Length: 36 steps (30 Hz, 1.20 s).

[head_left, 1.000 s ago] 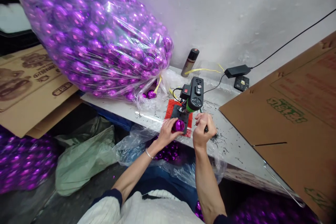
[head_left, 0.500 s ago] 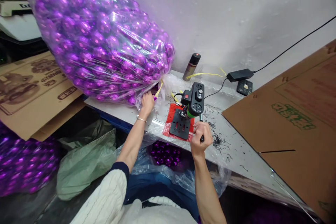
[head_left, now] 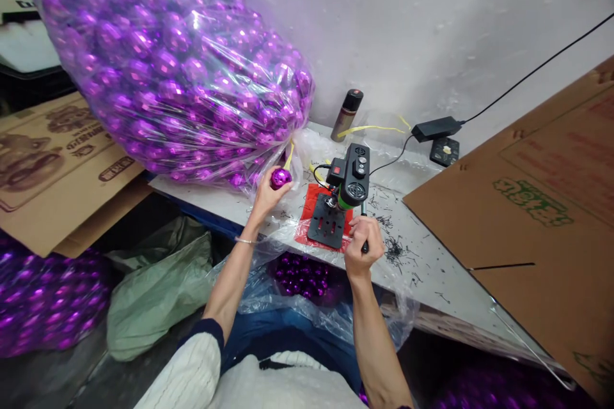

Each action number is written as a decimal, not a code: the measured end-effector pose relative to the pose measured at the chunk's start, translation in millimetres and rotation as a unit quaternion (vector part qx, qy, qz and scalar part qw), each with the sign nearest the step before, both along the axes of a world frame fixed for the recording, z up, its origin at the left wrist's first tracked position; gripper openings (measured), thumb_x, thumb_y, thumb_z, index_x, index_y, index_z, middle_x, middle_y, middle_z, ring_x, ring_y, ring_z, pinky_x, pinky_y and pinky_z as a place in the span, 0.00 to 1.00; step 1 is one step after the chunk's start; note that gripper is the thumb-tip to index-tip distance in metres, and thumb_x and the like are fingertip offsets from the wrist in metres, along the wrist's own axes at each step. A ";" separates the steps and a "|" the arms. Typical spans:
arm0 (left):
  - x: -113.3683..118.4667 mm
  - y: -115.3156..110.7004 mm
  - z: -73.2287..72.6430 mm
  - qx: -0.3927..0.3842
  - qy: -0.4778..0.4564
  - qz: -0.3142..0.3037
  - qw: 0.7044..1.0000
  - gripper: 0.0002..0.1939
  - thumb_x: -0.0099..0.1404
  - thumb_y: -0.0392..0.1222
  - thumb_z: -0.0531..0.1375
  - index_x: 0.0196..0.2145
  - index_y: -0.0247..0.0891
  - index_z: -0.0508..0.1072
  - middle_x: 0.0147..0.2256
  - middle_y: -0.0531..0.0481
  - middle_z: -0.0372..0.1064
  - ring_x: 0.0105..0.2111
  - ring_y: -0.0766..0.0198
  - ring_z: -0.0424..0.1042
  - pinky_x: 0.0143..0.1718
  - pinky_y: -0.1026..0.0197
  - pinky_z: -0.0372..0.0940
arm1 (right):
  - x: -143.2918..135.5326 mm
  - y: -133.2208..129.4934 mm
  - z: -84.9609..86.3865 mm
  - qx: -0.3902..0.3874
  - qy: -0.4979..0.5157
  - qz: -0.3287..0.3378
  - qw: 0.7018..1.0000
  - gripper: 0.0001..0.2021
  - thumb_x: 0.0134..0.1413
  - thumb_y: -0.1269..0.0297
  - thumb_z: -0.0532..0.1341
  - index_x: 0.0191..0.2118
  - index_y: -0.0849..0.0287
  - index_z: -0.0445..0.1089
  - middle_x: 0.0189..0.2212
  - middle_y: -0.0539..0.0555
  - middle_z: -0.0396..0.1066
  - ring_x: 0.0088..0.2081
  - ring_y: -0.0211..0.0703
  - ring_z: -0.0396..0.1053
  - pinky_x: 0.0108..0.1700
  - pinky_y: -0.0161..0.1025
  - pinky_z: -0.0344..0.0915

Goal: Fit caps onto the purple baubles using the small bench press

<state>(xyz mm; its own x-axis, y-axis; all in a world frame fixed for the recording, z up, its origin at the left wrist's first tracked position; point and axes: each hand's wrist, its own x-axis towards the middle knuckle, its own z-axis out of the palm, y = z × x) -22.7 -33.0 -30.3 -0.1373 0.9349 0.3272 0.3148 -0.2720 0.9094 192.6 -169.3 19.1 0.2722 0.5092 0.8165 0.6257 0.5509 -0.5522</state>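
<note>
A shiny purple ball [head_left: 281, 178] is held in the fingers of my left hand [head_left: 268, 195], beside the gathered mouth of a big clear bag of purple balls [head_left: 192, 70]. My right hand [head_left: 363, 244] is wrapped round the black-ended lever [head_left: 365, 246] of a small black press [head_left: 355, 172]. The press's slotted base plate [head_left: 327, 223] rests on a red sheet [head_left: 303, 220], with nothing lying on the plate.
Behind the press stands a spray can [head_left: 347, 116]. A black power adapter [head_left: 437, 129] lies by the wall. Black scraps [head_left: 394, 248] litter the table [head_left: 432, 275]. Cardboard boxes flank it, one at right [head_left: 537, 223]. More purple balls [head_left: 302, 275] are below the table's edge.
My left hand has drawn back from the bag's mouth, and a purple ball now shows in its fingers. My right hand remains on the lever; the view has shifted slightly.
</note>
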 end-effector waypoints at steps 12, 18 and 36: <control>64.3 -97.4 -4.8 -0.153 -0.259 -0.146 0.942 0.39 0.49 0.59 0.73 0.55 0.42 0.70 0.51 0.44 0.72 0.47 0.53 0.76 0.52 0.52 0.70 | 1.9 -0.6 -0.7 -0.008 -0.013 0.001 1.000 0.16 0.66 0.69 0.50 0.25 0.55 0.60 0.24 0.49 0.65 0.31 0.40 0.68 0.35 0.40 0.62; 72.9 -96.0 -16.9 -0.278 -0.449 -0.148 0.836 0.23 0.66 0.59 0.61 0.52 0.44 0.65 0.42 0.49 0.76 0.36 0.60 0.79 0.42 0.54 0.75 | 1.7 -2.1 0.6 -0.011 -0.021 0.002 1.000 0.15 0.66 0.69 0.50 0.25 0.55 0.60 0.25 0.50 0.66 0.31 0.39 0.68 0.35 0.39 0.62; 77.6 -75.2 -19.5 -0.322 -0.452 -0.158 0.817 0.25 0.59 0.53 0.69 0.49 0.42 0.67 0.36 0.51 0.76 0.29 0.64 0.78 0.32 0.63 0.72 | 6.9 -0.2 45.3 -0.087 -0.022 0.001 0.996 0.17 0.68 0.65 0.50 0.25 0.55 0.62 0.24 0.49 0.66 0.28 0.36 0.65 0.35 0.38 0.61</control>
<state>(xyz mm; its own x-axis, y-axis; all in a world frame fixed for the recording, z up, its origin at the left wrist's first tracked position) 54.9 -108.2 -49.9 0.2308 0.9088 -0.3476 -0.5574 0.4163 0.7183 199.5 -169.5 64.4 0.2363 0.6449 0.7268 0.6509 0.4503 -0.6112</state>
